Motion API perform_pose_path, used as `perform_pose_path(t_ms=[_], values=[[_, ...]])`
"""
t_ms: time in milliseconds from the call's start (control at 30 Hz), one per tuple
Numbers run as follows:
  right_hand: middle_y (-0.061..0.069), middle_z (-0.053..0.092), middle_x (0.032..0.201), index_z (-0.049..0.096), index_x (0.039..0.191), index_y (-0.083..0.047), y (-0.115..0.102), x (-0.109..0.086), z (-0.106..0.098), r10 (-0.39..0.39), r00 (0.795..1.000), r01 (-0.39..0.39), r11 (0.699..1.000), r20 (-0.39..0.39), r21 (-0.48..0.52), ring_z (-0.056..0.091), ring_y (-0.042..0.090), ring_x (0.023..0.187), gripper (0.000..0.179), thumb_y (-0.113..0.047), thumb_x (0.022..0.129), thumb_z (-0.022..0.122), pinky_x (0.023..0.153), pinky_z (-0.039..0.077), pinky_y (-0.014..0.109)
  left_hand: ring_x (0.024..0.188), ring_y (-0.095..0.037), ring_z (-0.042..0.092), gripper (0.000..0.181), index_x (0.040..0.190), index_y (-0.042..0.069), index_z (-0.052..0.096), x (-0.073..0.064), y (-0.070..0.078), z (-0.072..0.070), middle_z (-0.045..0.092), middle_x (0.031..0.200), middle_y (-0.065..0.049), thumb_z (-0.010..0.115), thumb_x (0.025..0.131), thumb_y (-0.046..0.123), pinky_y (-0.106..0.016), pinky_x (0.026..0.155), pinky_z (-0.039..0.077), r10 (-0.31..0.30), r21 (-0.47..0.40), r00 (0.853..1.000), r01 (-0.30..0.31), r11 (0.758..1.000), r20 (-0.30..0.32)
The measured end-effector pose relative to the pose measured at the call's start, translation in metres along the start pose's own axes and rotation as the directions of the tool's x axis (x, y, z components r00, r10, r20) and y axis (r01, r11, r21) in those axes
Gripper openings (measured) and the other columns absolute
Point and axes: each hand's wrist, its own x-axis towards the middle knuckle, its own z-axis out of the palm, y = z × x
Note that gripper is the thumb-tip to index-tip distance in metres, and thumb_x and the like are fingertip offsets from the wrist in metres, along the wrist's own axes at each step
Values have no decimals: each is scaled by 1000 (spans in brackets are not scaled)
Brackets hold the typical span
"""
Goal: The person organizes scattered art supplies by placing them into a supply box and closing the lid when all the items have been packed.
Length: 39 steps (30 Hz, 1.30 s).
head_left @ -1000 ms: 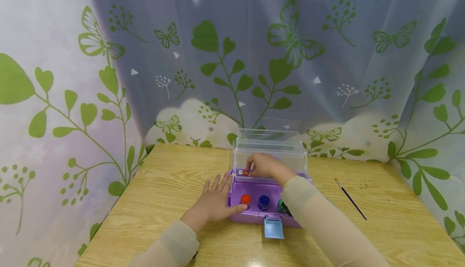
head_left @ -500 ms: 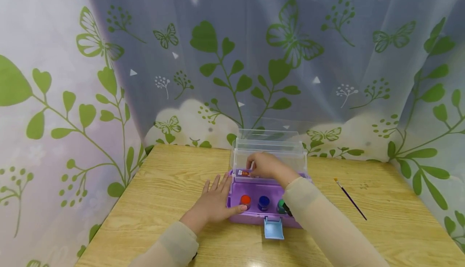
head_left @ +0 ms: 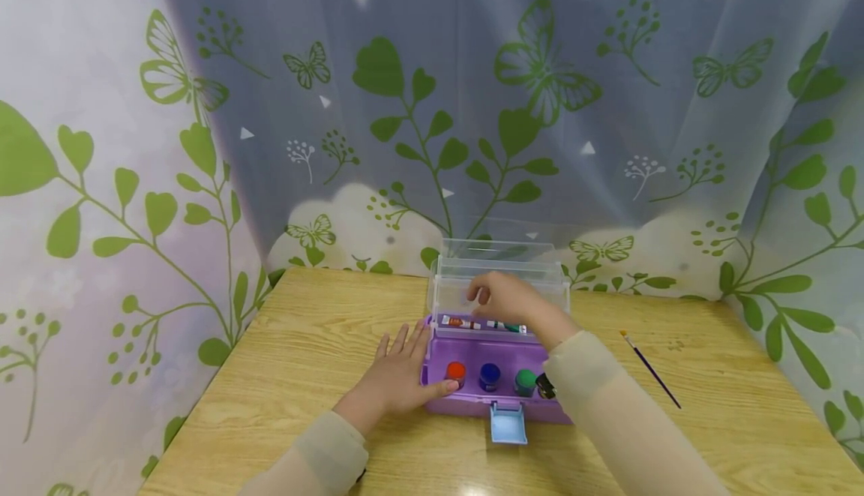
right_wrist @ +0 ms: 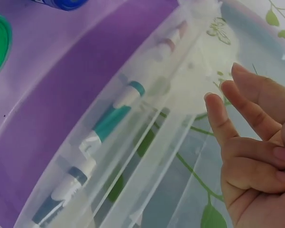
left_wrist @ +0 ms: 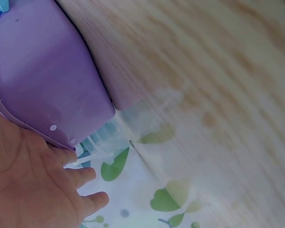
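A purple box stands on the table with its clear lid raised. Inside sit paint jars with an orange-red lid, a blue lid and a green lid. Above them, a clear tray holds a red paint tube, a teal one and a dark blue one. My left hand rests against the box's left side, fingers spread, thumb over the front rim near the orange-red jar. Over the tray, my right hand holds nothing, its fingers loosely bent.
A paintbrush lies on the wooden table right of the box. The light blue clasp hangs down at the box's front. Behind the table, a patterned curtain comes close to the raised lid.
My right hand has let go of the red paint tube, which now lies in the tray. That hand has lifted and moved right, uncovering the teal tube. The left hand stays put.
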Motion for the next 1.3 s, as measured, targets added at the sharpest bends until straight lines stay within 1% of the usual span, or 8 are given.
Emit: perform_pose_path(t_ms=[167, 300, 467, 700, 867, 1100, 1300], values=[[7, 67, 99, 71, 113, -6, 3, -12, -9, -5, 1000, 5, 1000, -23, 0, 62, 26, 93, 26, -16, 90, 76, 86, 52, 46, 152, -38, 8, 111, 161, 5, 13, 0, 0, 0, 6, 168, -9, 35, 87, 85, -60, 120, 6, -2, -4, 1000, 2, 1000, 3], [7, 66, 101, 70, 115, -6, 7, -23, -16, 19, 998, -18, 1000, -54, 13, 62, 26, 93, 28, -20, 92, 74, 84, 52, 47, 152, -38, 8, 110, 161, 6, 13, -1, 1, -1, 6, 168, -9, 37, 87, 84, -59, 120, 5, -6, -13, 1000, 6, 1000, 5], [8, 66, 102, 69, 117, -6, 16, -37, -24, 49, 994, -46, 998, -93, 36, 62, 26, 91, 30, -24, 92, 73, 81, 51, 47, 152, -37, 7, 109, 161, 6, 11, 0, 1, 0, 5, 168, -9, 40, 88, 82, -58, 121, 5, -9, -17, 1000, 9, 1000, 2], [14, 66, 109, 69, 118, -7, 31, -53, -31, 66, 991, -55, 994, -119, 92, 62, 30, 98, 30, -25, 94, 72, 85, 52, 51, 152, -36, 4, 110, 161, 7, 10, -1, 1, 0, 3, 167, -8, 38, 87, 84, -58, 121, 3, -20, -18, 1000, 20, 1000, 3], [13, 66, 110, 68, 120, -8, 40, -66, -34, 102, 982, -85, 990, -162, 109, 63, 33, 100, 33, -29, 95, 70, 84, 51, 52, 152, -37, 5, 108, 161, 7, 11, -1, 1, 0, 4, 167, -9, 42, 88, 80, -59, 120, 3, -14, -28, 1000, 14, 1000, -5], [18, 66, 111, 67, 121, -3, 54, -88, -38, 143, 966, -118, 985, -215, 122, 62, 37, 101, 36, -30, 96, 69, 84, 50, 55, 152, -39, 8, 112, 161, 6, 11, -1, 0, 3, 4, 167, -9, 35, 86, 86, -59, 120, 5, -16, -16, 1000, 16, 1000, -2], [23, 65, 116, 65, 124, -1, 71, -109, -42, 170, 947, -141, 982, -274, 122, 59, 45, 109, 39, -30, 98, 67, 88, 48, 61, 152, -39, 8, 113, 161, 6, 12, -2, 2, 0, 5, 167, -9, 35, 85, 86, -59, 120, 4, -10, -20, 1000, 10, 1000, -10]])
